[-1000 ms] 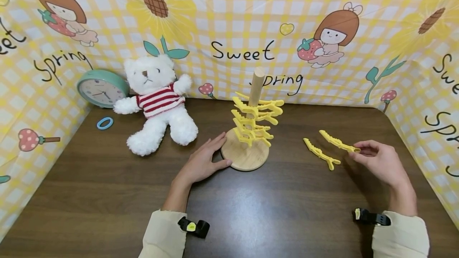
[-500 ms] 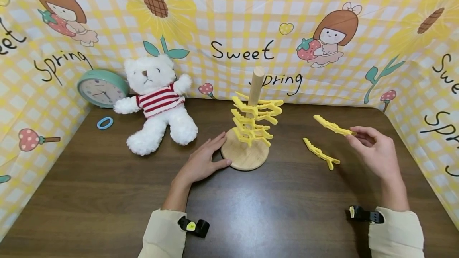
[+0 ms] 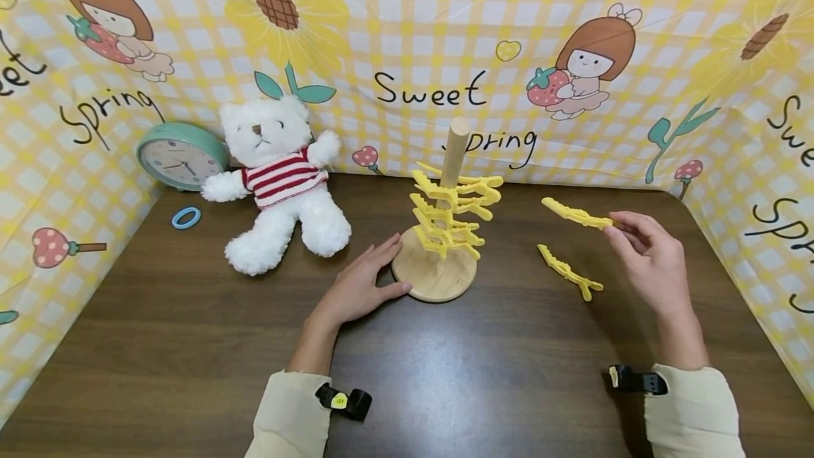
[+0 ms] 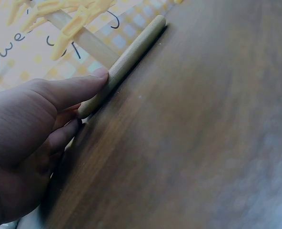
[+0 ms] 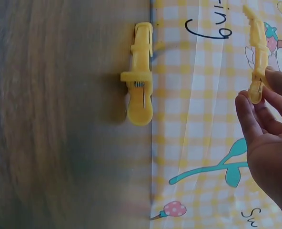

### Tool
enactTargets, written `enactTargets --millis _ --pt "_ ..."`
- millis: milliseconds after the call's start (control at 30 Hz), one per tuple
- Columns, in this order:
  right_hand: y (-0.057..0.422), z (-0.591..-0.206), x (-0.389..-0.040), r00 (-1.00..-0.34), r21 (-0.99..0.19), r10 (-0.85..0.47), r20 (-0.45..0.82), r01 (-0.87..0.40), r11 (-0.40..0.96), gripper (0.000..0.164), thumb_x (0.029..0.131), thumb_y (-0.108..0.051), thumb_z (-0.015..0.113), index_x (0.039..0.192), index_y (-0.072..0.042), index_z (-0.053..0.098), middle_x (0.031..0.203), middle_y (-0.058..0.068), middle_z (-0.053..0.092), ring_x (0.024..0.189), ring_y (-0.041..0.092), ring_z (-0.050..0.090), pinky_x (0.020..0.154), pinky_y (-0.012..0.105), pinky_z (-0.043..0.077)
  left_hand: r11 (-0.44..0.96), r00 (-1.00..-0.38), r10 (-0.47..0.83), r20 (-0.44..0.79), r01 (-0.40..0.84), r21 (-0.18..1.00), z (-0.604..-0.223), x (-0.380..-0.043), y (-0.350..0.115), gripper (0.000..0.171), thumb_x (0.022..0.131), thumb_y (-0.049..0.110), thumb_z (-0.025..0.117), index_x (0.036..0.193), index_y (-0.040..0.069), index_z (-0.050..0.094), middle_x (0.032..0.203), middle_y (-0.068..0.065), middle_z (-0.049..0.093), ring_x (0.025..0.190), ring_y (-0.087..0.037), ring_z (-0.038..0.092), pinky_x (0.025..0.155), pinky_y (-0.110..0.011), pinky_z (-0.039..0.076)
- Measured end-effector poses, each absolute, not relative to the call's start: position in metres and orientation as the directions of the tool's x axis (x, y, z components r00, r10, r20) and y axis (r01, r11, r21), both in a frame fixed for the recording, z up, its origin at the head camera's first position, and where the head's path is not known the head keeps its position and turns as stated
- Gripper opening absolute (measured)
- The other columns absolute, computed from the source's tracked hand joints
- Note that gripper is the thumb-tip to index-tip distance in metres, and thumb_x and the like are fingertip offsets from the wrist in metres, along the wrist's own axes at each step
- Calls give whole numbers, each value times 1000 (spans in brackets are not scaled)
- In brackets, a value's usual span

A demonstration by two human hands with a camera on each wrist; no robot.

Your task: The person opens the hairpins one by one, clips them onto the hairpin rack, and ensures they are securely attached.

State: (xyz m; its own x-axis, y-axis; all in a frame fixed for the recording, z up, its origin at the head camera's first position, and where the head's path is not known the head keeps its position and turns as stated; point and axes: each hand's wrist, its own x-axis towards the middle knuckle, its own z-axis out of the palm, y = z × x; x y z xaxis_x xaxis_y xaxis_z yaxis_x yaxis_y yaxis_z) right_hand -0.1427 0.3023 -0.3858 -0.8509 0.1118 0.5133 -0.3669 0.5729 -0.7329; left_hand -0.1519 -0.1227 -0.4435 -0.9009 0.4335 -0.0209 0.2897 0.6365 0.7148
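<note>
My left hand (image 3: 361, 288) rests with thumb and fingertips against the round base (image 3: 439, 287) of a wooden post stand (image 3: 456, 150). In the left wrist view the thumb (image 4: 79, 90) touches the base's rim. Several yellow alligator hair clips (image 3: 448, 214) sit stacked crosswise around the post. To the right, my right hand (image 3: 655, 260) pinches one end of a yellow hair clip (image 3: 575, 215) above the table, its toothed end pointing left. Another yellow hair clip (image 3: 568, 273) lies on the table below it; the right wrist view shows that clip (image 5: 141, 71) too.
A white teddy bear (image 3: 280, 182) in a striped shirt sits at the back left, beside a green clock (image 3: 181, 156). A blue ring (image 3: 186, 218) lies on the brown table (image 3: 210, 345). Patterned cloth (image 3: 413, 34) walls the back and sides.
My right hand has lifted its hair clip off the table and carried it left and away from me, toward the stand. The left hand and the stand have stayed in place.
</note>
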Motion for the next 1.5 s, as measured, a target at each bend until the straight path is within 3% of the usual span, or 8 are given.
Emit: enactTargets --millis 300,567,800,1067,1233,1500 --pt "288 -386 -148 -759 -672 76 647 -520 527 26 82 25 68 107 19 69 107 9 69 92 0 64 81 9 51 632 -899 438 -17 294 717 -443 -152 -123 79 95 37 73 158 7 36 166 -2 25 153 -25 20 125 -44 14" --pt "271 -380 -153 -708 -614 64 704 -560 557 24 78 25 73 102 19 71 100 29 67 91 2 65 82 11 52 628 -897 442 -11 301 718 -442 -152 -123 79 95 36 73 157 6 36 166 -3 26 152 -25 22 125 -42 13" --pt "258 -372 -156 -669 -601 106 736 -574 556 25 75 27 73 97 17 73 91 24 67 86 1 63 79 10 51 624 -897 441 -2 306 719 -442 -151 -122 79 95 36 73 157 5 36 166 -4 26 152 -25 22 125 -42 13" --pt "248 -357 -154 -656 -627 146 740 -596 501 24 76 26 73 98 16 74 91 -3 65 85 5 63 76 12 52 624 -897 443 -5 304 720 -442 -151 -123 79 95 36 73 157 5 35 166 -3 26 152 -26 21 125 -43 14" --pt "239 -343 -151 -627 -610 141 766 -641 465 20 79 22 74 98 16 74 91 -3 67 85 11 63 76 16 53 623 -897 442 -12 297 723 -442 -150 -122 79 95 36 73 157 5 35 166 -2 25 152 -26 20 125 -44 14" --pt "222 -322 -149 -595 -580 129 793 -673 459 18 77 20 77 94 15 75 90 0 69 83 10 62 72 16 50 625 -898 439 -17 292 724 -442 -151 -122 79 95 36 73 158 6 36 166 -3 25 153 -28 19 125 -45 14"
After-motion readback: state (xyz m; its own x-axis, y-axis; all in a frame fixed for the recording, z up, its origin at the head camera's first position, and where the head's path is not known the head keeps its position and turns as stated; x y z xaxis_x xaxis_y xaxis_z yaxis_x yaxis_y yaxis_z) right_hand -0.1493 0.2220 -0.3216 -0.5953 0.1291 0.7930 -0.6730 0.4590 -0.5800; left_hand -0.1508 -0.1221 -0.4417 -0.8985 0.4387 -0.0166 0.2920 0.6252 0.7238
